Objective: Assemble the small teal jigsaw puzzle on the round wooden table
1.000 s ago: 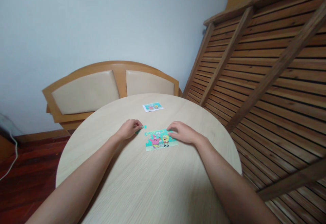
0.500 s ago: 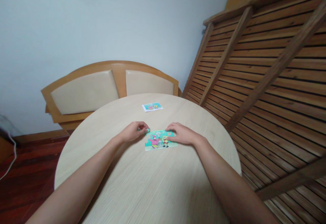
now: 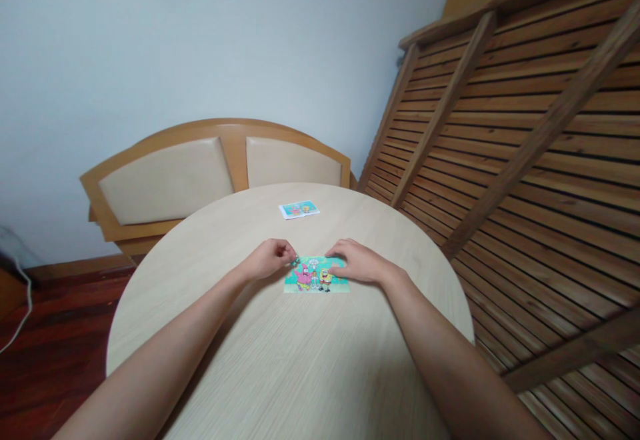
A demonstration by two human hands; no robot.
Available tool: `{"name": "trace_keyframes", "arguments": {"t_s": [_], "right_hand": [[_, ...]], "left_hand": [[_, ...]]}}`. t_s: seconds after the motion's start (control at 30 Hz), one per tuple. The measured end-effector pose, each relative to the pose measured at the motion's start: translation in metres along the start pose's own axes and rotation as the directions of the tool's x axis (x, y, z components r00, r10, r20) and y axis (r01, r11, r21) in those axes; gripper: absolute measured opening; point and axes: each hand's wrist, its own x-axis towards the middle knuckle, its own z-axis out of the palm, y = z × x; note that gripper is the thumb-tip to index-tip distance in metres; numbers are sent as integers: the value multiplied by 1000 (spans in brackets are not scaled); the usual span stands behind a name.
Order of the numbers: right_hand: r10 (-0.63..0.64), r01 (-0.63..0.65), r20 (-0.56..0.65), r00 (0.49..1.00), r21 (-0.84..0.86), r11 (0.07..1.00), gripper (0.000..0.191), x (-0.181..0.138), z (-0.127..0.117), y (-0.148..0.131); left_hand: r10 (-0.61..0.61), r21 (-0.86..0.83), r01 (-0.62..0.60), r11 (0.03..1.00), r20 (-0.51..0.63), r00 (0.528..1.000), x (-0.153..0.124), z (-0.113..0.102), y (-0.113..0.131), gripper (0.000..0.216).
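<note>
A small jigsaw puzzle with a pink starfish and a yellow sponge figure on turquoise lies flat on the round table. At its upper left corner my left hand pinches a small puzzle piece between thumb and fingertips. The piece is partly hidden, and whether it touches the puzzle I cannot tell. My right hand rests at the puzzle's right side, its thumb on the picture and its fingers at the top edge, spread apart. That hand covers the upper right corner.
Farther back on the table lies a small picture card or folded sheet with similar figures. A headboard with cream panels stands behind the table against the wall. A slatted wooden frame leans along the right side.
My left hand has shifted slightly right with the piece, to the puzzle's upper left corner. The puzzle has turned a little and now lies straighter. My right hand has barely moved.
</note>
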Motion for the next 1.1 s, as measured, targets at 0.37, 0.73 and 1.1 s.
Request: {"name": "trace_keyframes", "arguments": {"t_s": [0.37,0.73,1.1], "right_hand": [[-167,170,-58,984,37,985,31,11,9,-36],[-199,200,-8,980,24,980,34,13,16,-50],[-179,181,35,983,-70,981,40,12,22,-50]], "left_hand": [[-144,33,147,989,-60,988,5,12,-8,28],[-99,239,109,965,-54,994,2,8,-1,27],[-118,398,142,906,-86,989,0,5,6,23]]}}
